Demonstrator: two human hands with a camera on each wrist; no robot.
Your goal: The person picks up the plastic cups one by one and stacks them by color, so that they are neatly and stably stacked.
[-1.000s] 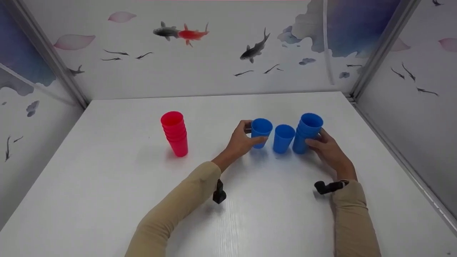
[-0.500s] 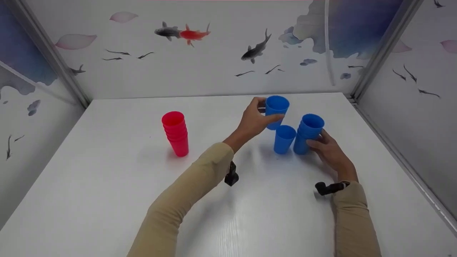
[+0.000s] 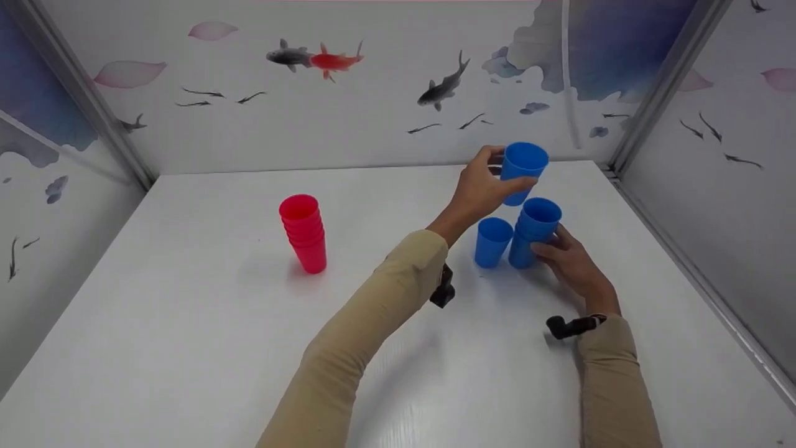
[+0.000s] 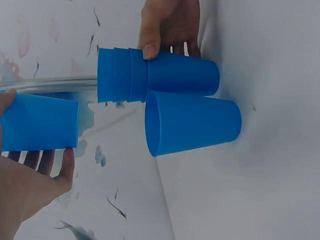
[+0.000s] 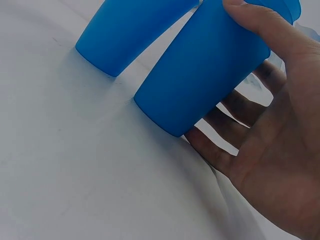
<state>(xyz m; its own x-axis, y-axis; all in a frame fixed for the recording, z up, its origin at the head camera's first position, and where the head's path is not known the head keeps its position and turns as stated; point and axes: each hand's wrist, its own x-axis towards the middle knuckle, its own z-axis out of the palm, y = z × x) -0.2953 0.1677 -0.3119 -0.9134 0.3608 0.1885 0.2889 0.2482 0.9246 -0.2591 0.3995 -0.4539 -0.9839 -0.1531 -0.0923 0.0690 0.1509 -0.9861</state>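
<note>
My left hand (image 3: 477, 188) holds a single blue plastic cup (image 3: 520, 175) upright in the air, above and slightly behind a stack of blue cups (image 3: 528, 239). Fingers and thumb grip that cup's sides, as the left wrist view also shows. The stack stands on the table, and my right hand (image 3: 575, 264) grips it low on its right side. In the right wrist view, its thumb lies across the lower cup while the fingers go round behind. Another blue cup (image 3: 493, 244) stands alone just left of the stack, close against it.
A stack of red cups (image 3: 305, 233) stands upright on the white table (image 3: 186, 348), left of the blue ones. Printed panels (image 3: 373, 124) wall in the table at the back and both sides. A small black camera sits on each wrist.
My left hand has lifted its blue cup off the table and carried it up and right, over the lone cup toward the stack. The right hand and both stacks have stayed in place.
</note>
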